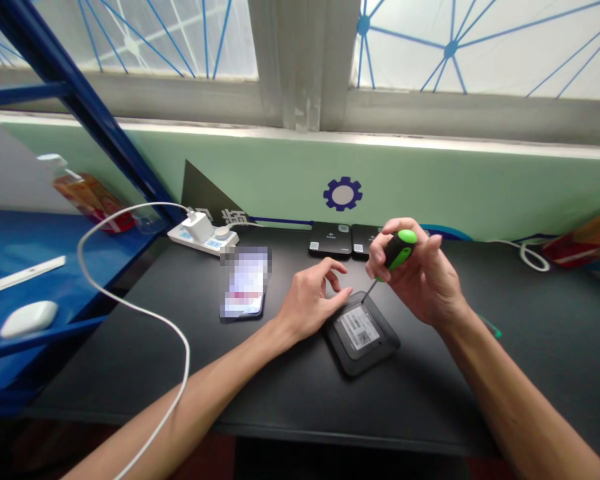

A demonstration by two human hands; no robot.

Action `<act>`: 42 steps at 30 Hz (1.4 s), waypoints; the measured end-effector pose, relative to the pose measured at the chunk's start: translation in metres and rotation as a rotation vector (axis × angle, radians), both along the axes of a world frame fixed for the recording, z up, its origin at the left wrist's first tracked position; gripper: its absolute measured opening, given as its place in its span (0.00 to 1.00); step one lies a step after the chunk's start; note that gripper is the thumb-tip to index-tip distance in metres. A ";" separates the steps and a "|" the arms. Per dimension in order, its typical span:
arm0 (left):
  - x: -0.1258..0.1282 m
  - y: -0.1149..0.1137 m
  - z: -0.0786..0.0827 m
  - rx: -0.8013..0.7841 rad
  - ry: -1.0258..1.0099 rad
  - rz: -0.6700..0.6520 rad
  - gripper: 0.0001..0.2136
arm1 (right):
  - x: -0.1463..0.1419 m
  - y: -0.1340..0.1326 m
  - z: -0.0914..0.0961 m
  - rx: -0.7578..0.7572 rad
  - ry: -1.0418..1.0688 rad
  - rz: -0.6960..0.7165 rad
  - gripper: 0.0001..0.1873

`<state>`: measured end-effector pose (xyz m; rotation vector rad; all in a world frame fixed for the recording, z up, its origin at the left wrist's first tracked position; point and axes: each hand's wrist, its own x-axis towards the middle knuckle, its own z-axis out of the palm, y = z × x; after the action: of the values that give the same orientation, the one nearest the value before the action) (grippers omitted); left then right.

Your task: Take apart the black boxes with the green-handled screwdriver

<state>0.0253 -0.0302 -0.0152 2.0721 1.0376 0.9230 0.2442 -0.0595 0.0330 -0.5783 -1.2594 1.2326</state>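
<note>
A small black square device (363, 333) lies on the black table (290, 387), its white label facing up. My right hand (417, 277) is closed round a screwdriver (396, 252) with a green and black handle. Its thin shaft slants down to the device's far corner. My left hand (313, 300) rests on the device's left edge, thumb pressed on it and fingers curled loosely above.
A phone (246, 283) lies left of the device. Two more black devices (330, 240) sit by the wall. A power strip (203, 237) with a white cable (130, 307) is at back left. A blue shelf (30, 293) holds a bottle (87, 193) and white items.
</note>
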 end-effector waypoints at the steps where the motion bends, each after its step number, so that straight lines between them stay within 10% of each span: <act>1: 0.000 0.000 -0.001 0.001 0.003 -0.039 0.12 | 0.000 0.000 -0.001 0.004 0.016 0.014 0.19; 11: 0.000 -0.002 -0.007 -0.035 0.036 -0.273 0.12 | -0.002 0.000 -0.004 -0.001 0.070 0.051 0.18; 26: 0.000 0.000 -0.007 -0.043 0.040 -0.291 0.12 | -0.001 0.000 -0.003 -0.004 0.047 0.044 0.13; 31: 0.000 0.000 -0.007 -0.040 0.055 -0.292 0.13 | -0.002 0.001 -0.004 -0.022 0.039 0.058 0.26; 36: 0.000 0.001 -0.007 -0.031 0.054 -0.294 0.12 | -0.003 0.000 -0.005 -0.010 0.058 0.045 0.12; 42: 0.000 0.001 -0.008 -0.024 0.067 -0.297 0.12 | -0.005 0.000 -0.004 -0.069 0.087 0.049 0.23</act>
<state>0.0250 -0.0292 -0.0231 2.1754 0.7412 0.6920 0.2388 -0.0595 0.0286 -0.5402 -1.1678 1.3324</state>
